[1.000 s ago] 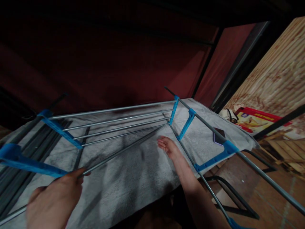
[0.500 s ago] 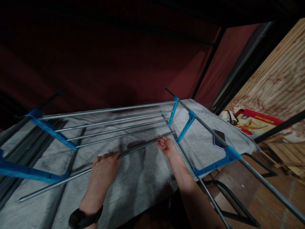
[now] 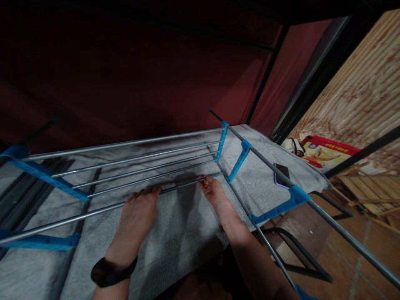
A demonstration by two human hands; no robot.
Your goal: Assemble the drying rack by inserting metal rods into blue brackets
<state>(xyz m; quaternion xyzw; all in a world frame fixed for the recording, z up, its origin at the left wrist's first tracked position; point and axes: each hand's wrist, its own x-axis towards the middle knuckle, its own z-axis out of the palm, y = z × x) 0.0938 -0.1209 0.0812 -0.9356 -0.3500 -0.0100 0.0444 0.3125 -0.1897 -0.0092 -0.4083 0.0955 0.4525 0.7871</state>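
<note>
Since the loose metal rod [image 3: 181, 186] is long and its left end runs out of view, two hands are used to bear it. It is gripped from above by the left hand [image 3: 140, 213], whose fingers are wrapped over the bar well in from the right end, presumably so that most of the weight is carried there. Nearer that end, the rod is pinched by the fingers of the right hand [image 3: 212, 191], a hold that seems suited more to fine steering than to lifting. The rod is held in front of four fitted rods [image 3: 137, 142], roughly along them, its right tip being just beside the lower bar [image 3: 239, 197]; whether the two touch cannot be told.

The fitted rods are held apart by the left rear bracket [image 3: 62, 183] and the right rear bracket [image 3: 222, 143]. Between the lower bar and the upper tube [image 3: 267, 162], a further link is provided by the middle bracket [image 3: 238, 163] and the front bracket [image 3: 278, 209]. Beneath the frame a grey cloth [image 3: 187, 233] is spread, perhaps as padding. On it a phone [image 3: 283, 168] is set, well apart from both hands and partly crossed in view by the upper tube.
</note>
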